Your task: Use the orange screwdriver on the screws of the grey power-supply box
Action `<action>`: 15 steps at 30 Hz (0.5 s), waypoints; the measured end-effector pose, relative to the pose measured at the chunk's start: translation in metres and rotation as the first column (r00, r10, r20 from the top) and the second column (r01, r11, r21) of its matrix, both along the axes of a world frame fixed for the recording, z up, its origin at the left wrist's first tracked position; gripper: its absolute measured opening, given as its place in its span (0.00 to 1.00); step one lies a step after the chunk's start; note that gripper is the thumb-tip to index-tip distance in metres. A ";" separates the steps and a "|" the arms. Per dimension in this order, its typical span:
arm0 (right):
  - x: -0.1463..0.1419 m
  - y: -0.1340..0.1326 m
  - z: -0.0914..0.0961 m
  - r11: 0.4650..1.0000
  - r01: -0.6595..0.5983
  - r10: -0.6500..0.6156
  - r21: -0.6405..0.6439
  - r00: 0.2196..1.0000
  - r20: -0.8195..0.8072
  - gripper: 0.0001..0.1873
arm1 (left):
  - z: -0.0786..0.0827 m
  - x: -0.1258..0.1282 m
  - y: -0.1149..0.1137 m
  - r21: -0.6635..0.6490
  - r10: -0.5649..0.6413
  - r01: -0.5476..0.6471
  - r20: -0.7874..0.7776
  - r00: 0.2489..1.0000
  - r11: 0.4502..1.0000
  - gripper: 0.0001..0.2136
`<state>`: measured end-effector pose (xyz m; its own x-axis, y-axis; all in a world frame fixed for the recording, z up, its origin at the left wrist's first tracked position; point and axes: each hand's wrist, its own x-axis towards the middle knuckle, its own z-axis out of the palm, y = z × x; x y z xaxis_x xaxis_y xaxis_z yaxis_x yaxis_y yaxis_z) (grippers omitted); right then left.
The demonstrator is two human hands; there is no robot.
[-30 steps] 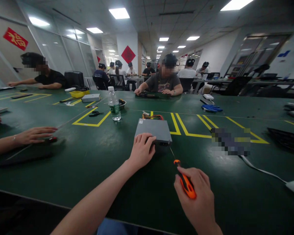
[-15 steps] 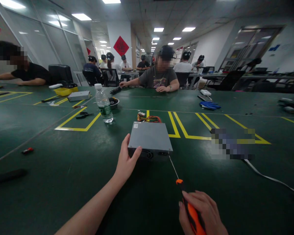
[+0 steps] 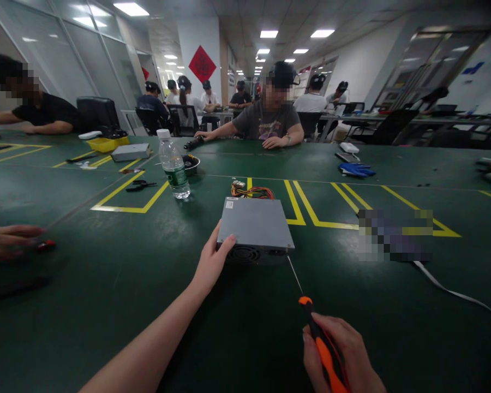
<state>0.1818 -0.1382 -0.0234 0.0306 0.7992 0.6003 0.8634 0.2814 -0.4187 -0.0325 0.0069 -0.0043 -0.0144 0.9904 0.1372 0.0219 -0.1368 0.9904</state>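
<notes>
A grey metal computer power supply lies on the green table, its fan grille and socket facing me. My left hand grips its left front corner, thumb on the top edge and fingers along the side. In my right hand is an orange and black screwdriver, fingers wrapped round the handle. Its thin shaft points up to the front right corner of the power supply; whether the tip touches a screw I cannot tell. Bundled coloured cables lie behind the casing.
A water bottle stands left of the cables, near a small metal bowl. Pliers and blue gloves lie farther off. Another person's hand is at the left by a small red object. A person sits opposite.
Another person's hand has come in from the left beside the red object. The view has shifted slightly; my hands keep their hold on the power supply and screwdriver.
</notes>
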 end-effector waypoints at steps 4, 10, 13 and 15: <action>-0.002 0.005 0.001 0.988 -0.067 0.044 0.139 0.985 0.169 0.16 | -0.001 0.000 -0.001 0.005 -0.013 0.012 0.031 0.999 1.000 0.27; -0.010 0.004 0.007 0.999 0.001 -0.003 0.053 0.999 0.050 0.19 | -0.002 0.000 0.001 0.029 -0.024 0.022 0.052 0.998 0.999 0.27; -0.012 0.002 0.007 0.997 0.075 -0.074 0.021 0.997 -0.035 0.18 | -0.003 -0.001 0.002 0.011 -0.013 0.012 0.062 0.998 1.000 0.28; -0.013 0.002 0.008 0.993 0.091 -0.091 0.074 0.996 0.000 0.16 | -0.004 -0.001 0.002 -0.011 -0.002 0.003 0.065 0.998 1.000 0.29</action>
<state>0.1685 -0.1365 -0.0158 0.0989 0.7467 0.6578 0.8881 0.2319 -0.3968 -0.0331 0.0094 -0.0079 -0.0207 0.9919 0.1254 -0.0428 -0.1262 0.9911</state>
